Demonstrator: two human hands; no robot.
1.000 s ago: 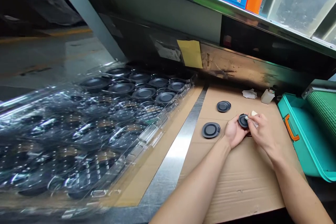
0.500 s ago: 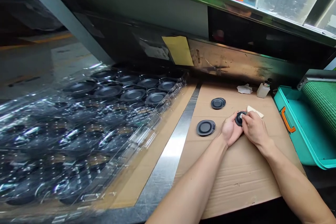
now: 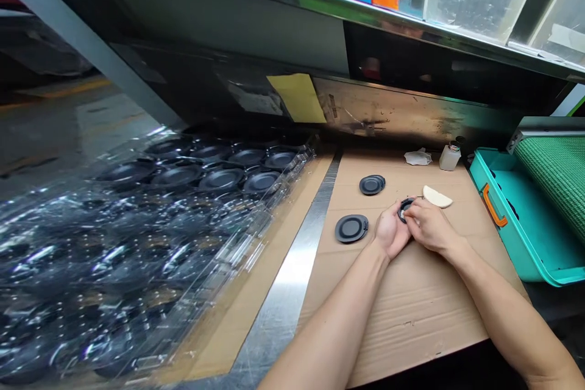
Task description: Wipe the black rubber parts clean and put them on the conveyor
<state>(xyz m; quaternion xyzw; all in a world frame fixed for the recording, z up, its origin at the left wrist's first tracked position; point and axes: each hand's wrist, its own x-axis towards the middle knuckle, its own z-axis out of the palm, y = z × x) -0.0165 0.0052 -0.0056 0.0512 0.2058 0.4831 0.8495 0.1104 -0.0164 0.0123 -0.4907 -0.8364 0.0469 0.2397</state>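
Right there, centre-right of the frame, the right hand (image 3: 432, 228) has its fingers (image 3: 414, 209) pinching a round black rubber disc (image 3: 404, 209) against the cupped left hand (image 3: 390, 230), with a cream pad (image 3: 437, 197) just beside on the cardboard-covered table (image 3: 411, 323).

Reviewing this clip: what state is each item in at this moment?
Black disc: held between both hands, partly hidden
Left hand: gripping disc
Right hand: fingers on disc
Near disc: flat on cardboard
Far discs: flat, overlapping
Cream pad: lying loose
Bottle: upright, capped
Wipe: crumpled
Clear tray: holding rows of dark discs
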